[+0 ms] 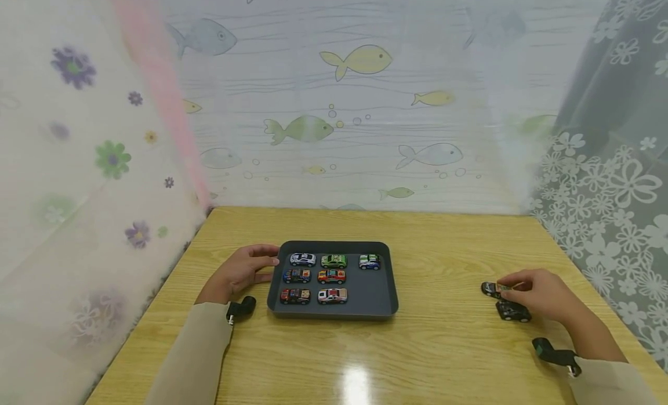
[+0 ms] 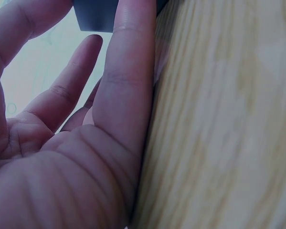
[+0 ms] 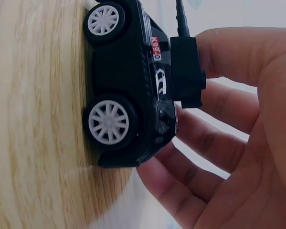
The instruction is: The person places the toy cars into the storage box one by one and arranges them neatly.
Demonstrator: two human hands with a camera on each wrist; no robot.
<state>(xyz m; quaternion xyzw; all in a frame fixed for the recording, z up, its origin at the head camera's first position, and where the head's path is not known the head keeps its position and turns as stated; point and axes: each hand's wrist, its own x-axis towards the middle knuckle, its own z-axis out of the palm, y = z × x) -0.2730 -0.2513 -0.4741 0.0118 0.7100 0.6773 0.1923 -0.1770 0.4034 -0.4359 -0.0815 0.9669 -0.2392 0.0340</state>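
At the tray's left wall, my left hand (image 1: 242, 270) rests its extended fingertips against the side. The dark grey tray (image 1: 386, 297) holds several small toy cars, including a white one (image 1: 302, 259), a lime-green one (image 1: 334, 261) and a green-white-blue one (image 1: 369, 261). Over on the right, my right hand (image 1: 540, 295) pinches a small dark toy car (image 1: 489, 288) between thumb and fingers, partly hidden by them. Nearer me, right beside the hand, stands a black toy car (image 1: 514, 311). Its white-spoked wheels and roof gun (image 3: 185, 71) show large in the right wrist view.
The wood-grain table (image 1: 438, 335) spans between tray and right hand. Fish-patterned cloth (image 1: 360, 103) hangs behind, with flowered cloth (image 1: 104, 219) along the left and a lacy grey curtain (image 1: 621, 161) at right. Black wrist cameras (image 1: 241, 308) sit on both wrists.
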